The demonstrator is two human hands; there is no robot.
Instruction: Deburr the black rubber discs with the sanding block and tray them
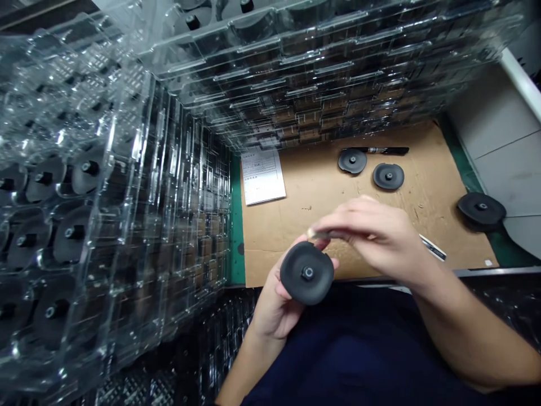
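My left hand (pixel 274 304) holds a round black rubbery disc (pixel 305 276) with a metal-centred stud in its middle, its face turned up towards me. My right hand (pixel 367 237) is just above the disc's far edge. Its fingers pinch a slim dark tool (pixel 327 234) with a pale tip, and the tip sits close to the disc without clearly touching it. On the brown cardboard sheet (pixel 439 225) lie similar black discs (pixel 352 160) (pixel 388 176), with a black marker pen (pixel 380 150) behind them. A third disc (pixel 481 210) rests at the sheet's right edge.
Stacks of clear plastic trays (pixel 105 197) holding black discs rise on the left and overhang the far side. A printed paper sheet (pixel 262 176) lies on the cardboard. A black-and-white pen (pixel 433 248) lies beneath my right wrist. Green mat (pixel 236 237) shows around the cardboard.
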